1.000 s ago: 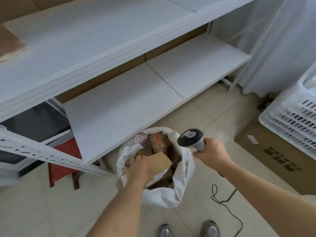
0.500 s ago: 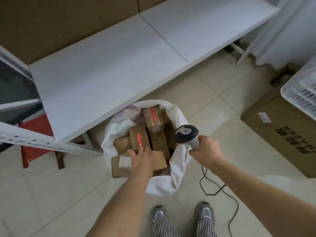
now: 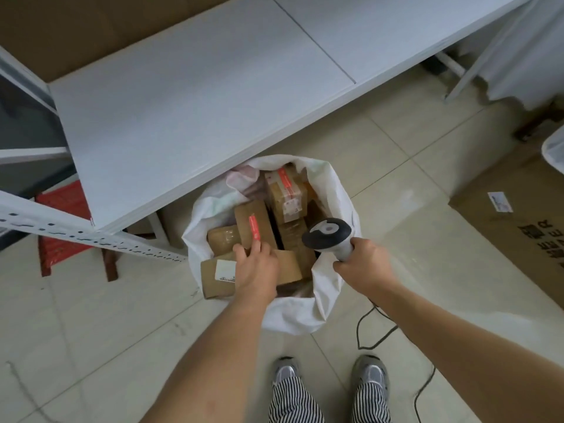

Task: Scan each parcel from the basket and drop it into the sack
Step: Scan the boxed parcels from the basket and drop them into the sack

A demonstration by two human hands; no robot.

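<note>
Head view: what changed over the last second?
The left hand brought a brown parcel down onto the pile in the white sack and now lies on it, fingers loosening; whether it has let go is unclear. The camera tilted down, bringing the shoes into view. The right hand kept gripping the scanner over the sack's rim.

The sack [image 3: 332,209] stands on the floor [image 3: 396,166] just in front of the shelf [image 3: 195,96], with parcels [image 3: 253,224] packed inside. The left hand [image 3: 256,270] rests on a parcel at the sack's near left rim. The right hand [image 3: 364,265] holds the scanner [image 3: 328,235] over the sack's right side. A carton [image 3: 518,227] lies to the right.
</note>
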